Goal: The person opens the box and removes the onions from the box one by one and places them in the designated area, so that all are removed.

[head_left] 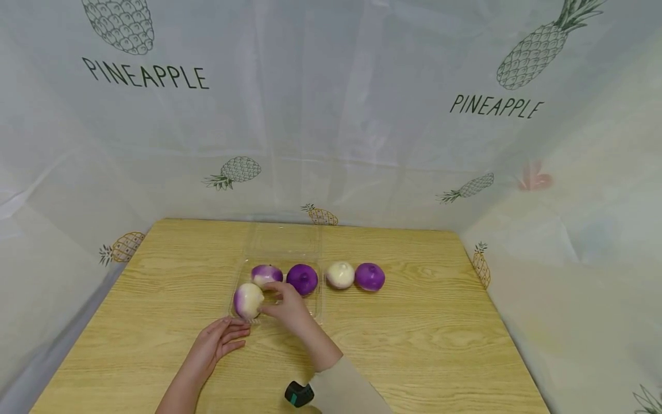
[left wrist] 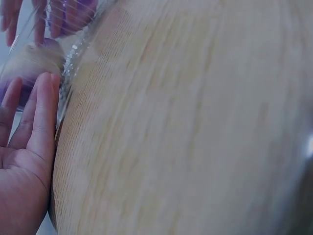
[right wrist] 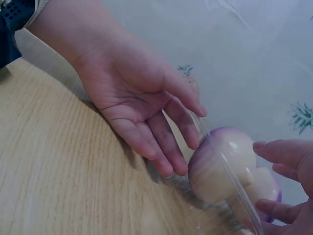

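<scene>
Pale sleeve [head_left: 351,394] occupies the foreground, cut off by the bottom edge. Pineapple-printed sheeting [head_left: 331,126] encloses the back and both sides of a wood-grain table [head_left: 439,333]. Clear container [head_left: 319,305]: lid [head_left: 284,240] folded back, outline faint. Right hand [head_left: 287,310]: fingers parted, no closed grip; it masks part of the container's interior. Fingertip contact with the white-and-purple onion [head_left: 248,302], inside at front left, cannot be confirmed. Left hand [head_left: 219,339]: fingers extended beside the container's front left corner, holding nothing. Left wrist view: onions blurred behind plastic, cropped at upper left. Other contents, rear row: a purple-topped onion [head_left: 266,273] and a dark purple onion [head_left: 302,279]. Right of the container, on the table: a white onion [head_left: 340,275] beside a bright purple onion [head_left: 369,277]. Black wrist device [head_left: 299,394]: next to the sleeve cuff.
</scene>
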Tool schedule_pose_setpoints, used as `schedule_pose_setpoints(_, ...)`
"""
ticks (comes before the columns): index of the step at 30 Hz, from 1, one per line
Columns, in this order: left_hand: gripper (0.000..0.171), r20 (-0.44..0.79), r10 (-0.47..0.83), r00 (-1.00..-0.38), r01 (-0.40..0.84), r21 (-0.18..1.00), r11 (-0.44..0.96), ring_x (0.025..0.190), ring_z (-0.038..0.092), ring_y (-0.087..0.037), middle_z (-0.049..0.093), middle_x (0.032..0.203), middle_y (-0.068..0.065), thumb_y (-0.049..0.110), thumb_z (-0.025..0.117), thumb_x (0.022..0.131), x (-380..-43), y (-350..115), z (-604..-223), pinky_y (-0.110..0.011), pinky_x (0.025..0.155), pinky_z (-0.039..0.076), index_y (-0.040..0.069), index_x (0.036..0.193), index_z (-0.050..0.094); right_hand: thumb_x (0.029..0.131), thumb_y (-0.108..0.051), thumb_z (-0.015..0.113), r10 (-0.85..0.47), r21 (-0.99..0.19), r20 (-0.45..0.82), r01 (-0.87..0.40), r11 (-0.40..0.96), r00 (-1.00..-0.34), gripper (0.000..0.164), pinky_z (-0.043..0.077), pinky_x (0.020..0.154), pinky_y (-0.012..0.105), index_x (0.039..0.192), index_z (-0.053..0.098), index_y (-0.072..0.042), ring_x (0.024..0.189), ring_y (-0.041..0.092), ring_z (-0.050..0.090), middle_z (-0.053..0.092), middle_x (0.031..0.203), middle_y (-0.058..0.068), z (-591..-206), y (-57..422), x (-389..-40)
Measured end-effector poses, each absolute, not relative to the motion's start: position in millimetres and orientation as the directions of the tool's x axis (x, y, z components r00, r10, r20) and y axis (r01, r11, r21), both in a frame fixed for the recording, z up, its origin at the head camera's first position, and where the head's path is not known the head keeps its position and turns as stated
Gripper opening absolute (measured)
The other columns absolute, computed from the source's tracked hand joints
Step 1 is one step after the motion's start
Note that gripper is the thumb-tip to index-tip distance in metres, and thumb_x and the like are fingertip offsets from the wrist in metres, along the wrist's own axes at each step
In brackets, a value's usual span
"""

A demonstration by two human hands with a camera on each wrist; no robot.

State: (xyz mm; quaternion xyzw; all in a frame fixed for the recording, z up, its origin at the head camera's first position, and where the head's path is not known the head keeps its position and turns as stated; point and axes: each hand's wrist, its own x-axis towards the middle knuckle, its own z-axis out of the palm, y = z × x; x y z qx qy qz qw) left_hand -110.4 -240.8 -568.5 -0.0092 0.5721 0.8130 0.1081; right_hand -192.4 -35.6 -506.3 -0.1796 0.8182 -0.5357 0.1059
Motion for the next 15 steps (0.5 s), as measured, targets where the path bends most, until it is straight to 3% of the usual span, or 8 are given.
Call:
schedule_pose_setpoints(4,0.044,-0.14,0.161,-0.977,-0.185,0.932,-0.312,0.107,0.064,-0.025,0.065,0.115,-0.018,0.026,0.037,0.108,-110,-241,-567,-0.039,0.091,0.054,-0.012,0.121,0.056,0.08,-0.012,0.082,-0.42,-0.895,0.005,-0.191,0.403,-0.907,0.047,0.051,0.088,0.031,0.123,0.065,-0.005,0.108,0.032,0.059,0.064,0.121,0.007,-505,-41,-195)
schedule_pose_setpoints(10,0.048,-0.163,0.161,-0.974,-0.206,0.929,-0.308,0.107,0.064,-0.025,0.065,0.116,-0.018,0.029,0.038,0.108,-111,-241,-566,-0.039,0.091,0.054,-0.014,0.123,0.053,0.079,-0.015,0.083,-0.418,-0.878,-0.036,-0.171,0.448,-0.908,0.052,0.049,0.091,0.028,0.127,0.063,-0.007,0.11,0.022,0.059,0.064,0.122,0.005,-506,-50,-198)
schedule_pose_setpoints(15,0.049,-0.162,0.166,-0.973,-0.208,0.927,-0.312,0.108,0.064,-0.025,0.065,0.117,-0.018,0.029,0.037,0.108,-111,-241,-568,-0.039,0.091,0.054,-0.016,0.124,0.052,0.079,-0.014,0.083,-0.41,-0.881,-0.06,-0.145,0.45,-0.91,0.054,0.05,0.086,0.026,0.128,0.062,-0.008,0.105,0.017,0.059,0.065,0.117,0.003,-507,-55,-199)
